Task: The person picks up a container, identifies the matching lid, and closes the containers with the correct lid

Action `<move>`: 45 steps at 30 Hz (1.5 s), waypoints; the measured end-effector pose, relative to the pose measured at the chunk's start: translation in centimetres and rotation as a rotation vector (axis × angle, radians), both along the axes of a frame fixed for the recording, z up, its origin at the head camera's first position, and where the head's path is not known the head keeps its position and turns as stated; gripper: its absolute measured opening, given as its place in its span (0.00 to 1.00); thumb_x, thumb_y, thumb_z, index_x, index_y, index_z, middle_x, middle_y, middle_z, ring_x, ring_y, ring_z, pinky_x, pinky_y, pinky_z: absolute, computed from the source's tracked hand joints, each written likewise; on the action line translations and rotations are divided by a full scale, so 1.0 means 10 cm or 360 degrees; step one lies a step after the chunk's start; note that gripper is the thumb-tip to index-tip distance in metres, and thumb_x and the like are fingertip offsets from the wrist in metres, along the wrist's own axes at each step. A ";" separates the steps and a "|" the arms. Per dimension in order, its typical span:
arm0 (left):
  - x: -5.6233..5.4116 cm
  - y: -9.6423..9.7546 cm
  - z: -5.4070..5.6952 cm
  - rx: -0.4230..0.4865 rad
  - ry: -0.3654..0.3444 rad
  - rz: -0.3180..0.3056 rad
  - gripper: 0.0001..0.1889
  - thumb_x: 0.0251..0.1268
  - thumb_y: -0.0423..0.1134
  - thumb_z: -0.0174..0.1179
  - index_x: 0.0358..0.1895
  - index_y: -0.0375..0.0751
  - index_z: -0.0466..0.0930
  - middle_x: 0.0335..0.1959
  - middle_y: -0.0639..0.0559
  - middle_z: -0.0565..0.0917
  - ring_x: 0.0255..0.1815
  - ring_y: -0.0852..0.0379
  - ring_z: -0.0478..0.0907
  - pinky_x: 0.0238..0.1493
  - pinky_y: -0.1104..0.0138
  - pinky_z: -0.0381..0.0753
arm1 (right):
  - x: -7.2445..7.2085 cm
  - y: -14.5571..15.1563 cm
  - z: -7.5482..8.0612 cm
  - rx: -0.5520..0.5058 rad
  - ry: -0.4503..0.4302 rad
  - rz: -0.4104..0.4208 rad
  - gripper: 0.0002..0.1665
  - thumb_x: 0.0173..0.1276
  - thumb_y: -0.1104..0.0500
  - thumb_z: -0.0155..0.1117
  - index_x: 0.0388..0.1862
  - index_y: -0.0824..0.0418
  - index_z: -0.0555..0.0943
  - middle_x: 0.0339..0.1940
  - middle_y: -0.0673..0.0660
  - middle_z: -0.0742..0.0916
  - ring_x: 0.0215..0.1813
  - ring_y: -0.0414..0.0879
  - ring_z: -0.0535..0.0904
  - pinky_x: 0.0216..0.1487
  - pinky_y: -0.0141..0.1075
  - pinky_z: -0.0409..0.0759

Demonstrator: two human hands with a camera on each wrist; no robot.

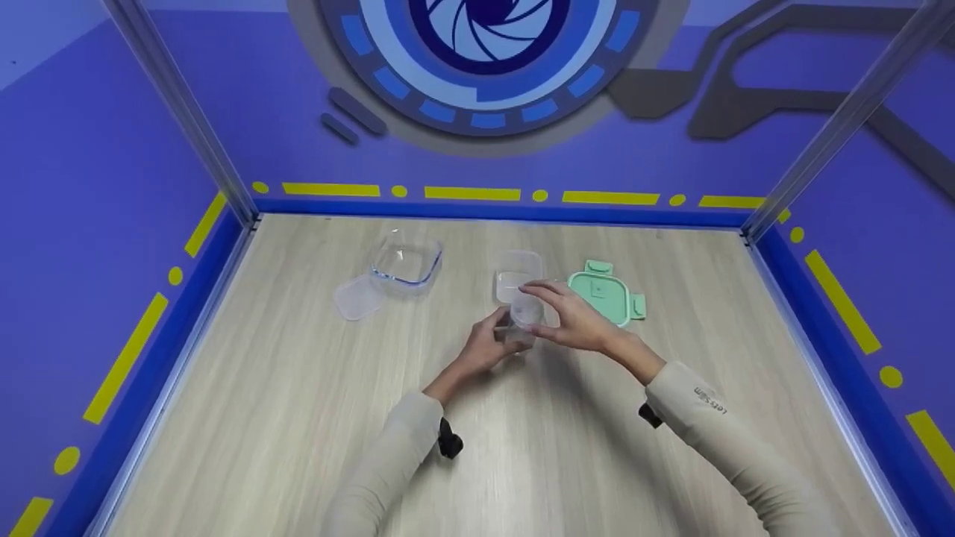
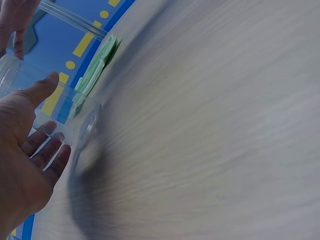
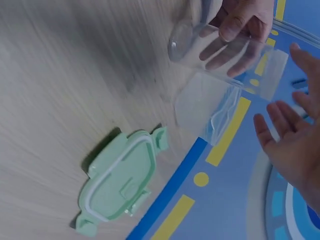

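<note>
My left hand holds a clear plastic jar, fingers and thumb around its body. A translucent lid sits at the jar's top end. My right hand is spread around that end, thumb on one side and fingers on the other. In the right wrist view the right fingers stand a little apart from the lid. Behind the jar a clear rectangular plastic container stands on the table, and a green clip lid lies to its right.
A square glass container stands at the back left of the table. Beside it lies a translucent square lid. Blue panels with yellow marks enclose the table's back and sides.
</note>
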State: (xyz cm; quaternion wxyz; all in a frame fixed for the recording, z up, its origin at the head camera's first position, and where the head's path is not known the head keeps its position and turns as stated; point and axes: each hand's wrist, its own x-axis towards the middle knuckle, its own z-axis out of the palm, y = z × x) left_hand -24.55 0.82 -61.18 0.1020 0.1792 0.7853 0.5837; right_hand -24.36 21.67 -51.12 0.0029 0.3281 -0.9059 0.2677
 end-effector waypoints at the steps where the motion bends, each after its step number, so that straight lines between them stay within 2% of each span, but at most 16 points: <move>1: 0.00 0.00 -0.01 0.0004 -0.0015 -0.0001 0.36 0.63 0.39 0.72 0.74 0.42 0.67 0.66 0.40 0.79 0.69 0.43 0.76 0.70 0.50 0.76 | -0.01 0.00 0.01 0.0028 -0.0011 0.0046 0.38 0.67 0.55 0.72 0.74 0.61 0.72 0.74 0.63 0.76 0.75 0.61 0.71 0.73 0.58 0.71; 5: 0.01 -0.01 -0.04 0.0024 -0.0033 0.0001 0.37 0.63 0.39 0.72 0.75 0.41 0.66 0.67 0.40 0.79 0.69 0.42 0.77 0.70 0.50 0.76 | -0.05 -0.03 0.06 0.0144 -0.0024 0.0165 0.33 0.68 0.61 0.67 0.71 0.64 0.74 0.73 0.64 0.77 0.75 0.61 0.71 0.74 0.57 0.70; 9: 0.01 -0.01 -0.03 0.0032 -0.0033 -0.0002 0.38 0.63 0.39 0.72 0.75 0.39 0.66 0.68 0.39 0.78 0.69 0.40 0.77 0.70 0.48 0.75 | -0.07 -0.05 0.07 0.0177 -0.0027 0.0179 0.28 0.68 0.64 0.64 0.68 0.65 0.77 0.70 0.64 0.79 0.73 0.61 0.73 0.73 0.56 0.73; 15: 0.00 0.00 -0.03 0.0019 0.0011 -0.0007 0.37 0.63 0.37 0.72 0.73 0.37 0.66 0.66 0.39 0.79 0.68 0.41 0.77 0.70 0.50 0.76 | -0.06 -0.05 0.07 0.0168 -0.0051 0.0130 0.27 0.69 0.63 0.67 0.67 0.66 0.78 0.69 0.64 0.80 0.73 0.60 0.74 0.72 0.55 0.74; 18: -0.01 0.00 -0.03 0.0011 -0.0004 0.0001 0.37 0.63 0.38 0.72 0.74 0.39 0.67 0.67 0.40 0.79 0.69 0.43 0.77 0.70 0.51 0.76 | -0.05 -0.05 0.08 0.0154 -0.0030 0.0107 0.27 0.69 0.61 0.69 0.66 0.66 0.79 0.67 0.65 0.81 0.71 0.60 0.75 0.70 0.55 0.75; 23: 0.00 0.01 -0.02 0.0012 -0.0022 0.0003 0.37 0.64 0.40 0.72 0.75 0.43 0.66 0.68 0.40 0.77 0.70 0.43 0.76 0.69 0.51 0.77 | -0.04 -0.05 0.07 0.0087 0.0003 0.0040 0.26 0.67 0.59 0.73 0.62 0.67 0.81 0.61 0.66 0.83 0.66 0.60 0.78 0.66 0.54 0.79; 33: -0.01 0.02 -0.02 0.0032 -0.0018 0.0003 0.35 0.64 0.38 0.72 0.73 0.44 0.68 0.67 0.39 0.79 0.68 0.42 0.77 0.68 0.49 0.77 | -0.02 -0.08 -0.01 -0.0004 -0.0004 -0.0132 0.28 0.65 0.53 0.76 0.58 0.66 0.82 0.56 0.64 0.84 0.54 0.57 0.82 0.56 0.49 0.84; 38: -0.01 0.01 -0.04 0.0050 -0.0006 0.0008 0.34 0.63 0.37 0.72 0.72 0.45 0.70 0.65 0.39 0.80 0.67 0.41 0.78 0.68 0.49 0.78 | -0.01 -0.08 0.00 0.0027 0.0066 -0.0131 0.33 0.66 0.49 0.75 0.64 0.65 0.80 0.64 0.63 0.82 0.64 0.58 0.80 0.64 0.52 0.81; 42: 0.00 0.00 -0.04 0.0067 -0.0035 0.0000 0.35 0.64 0.37 0.71 0.73 0.44 0.69 0.67 0.39 0.79 0.68 0.41 0.77 0.69 0.48 0.77 | 0.01 -0.06 0.04 0.0052 0.0072 -0.0006 0.36 0.67 0.54 0.73 0.71 0.65 0.74 0.72 0.63 0.77 0.73 0.60 0.74 0.71 0.55 0.75; 45: 0.01 0.00 -0.04 0.0078 -0.0033 -0.0012 0.35 0.64 0.38 0.71 0.74 0.41 0.67 0.67 0.39 0.78 0.69 0.41 0.77 0.70 0.48 0.76 | 0.02 -0.06 0.07 0.0108 0.0053 0.0095 0.35 0.68 0.59 0.70 0.72 0.66 0.73 0.74 0.64 0.76 0.75 0.60 0.72 0.73 0.54 0.72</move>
